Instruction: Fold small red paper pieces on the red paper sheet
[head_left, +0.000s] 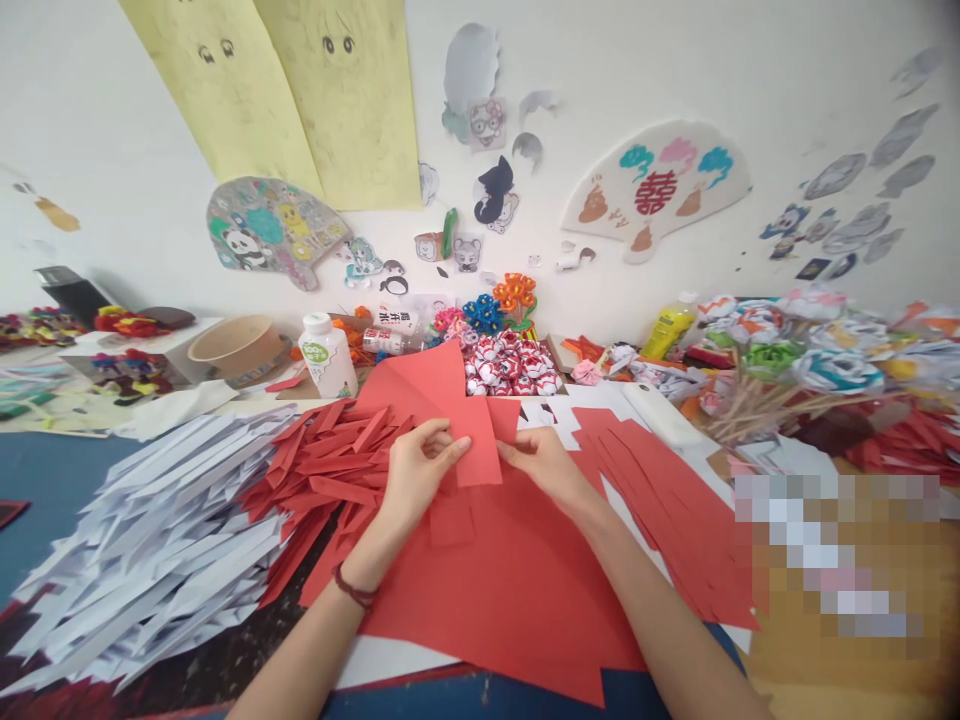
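A small red paper piece (478, 450) is held upright between my two hands, over large red sheets (517, 590) spread on the table. My left hand (426, 460) pinches its left edge between thumb and fingers. At the lower right edge of the piece, the fingertips of my right hand (536, 460) are closed on it. Another small red rectangle (452, 520) lies on the sheets just below my left hand. Folded red strips (337, 455) are heaped beside my left hand. Cut red strips (660, 500) lie right of my right hand.
A big pile of folded white strips (172, 540) covers the left side. Along the wall stand a white bottle (328, 355), a round wooden container (236, 345), red-and-white paper flowers (510, 365) and a yellow bottle (669, 325). Paper flowers on sticks (836, 370) lie at the right.
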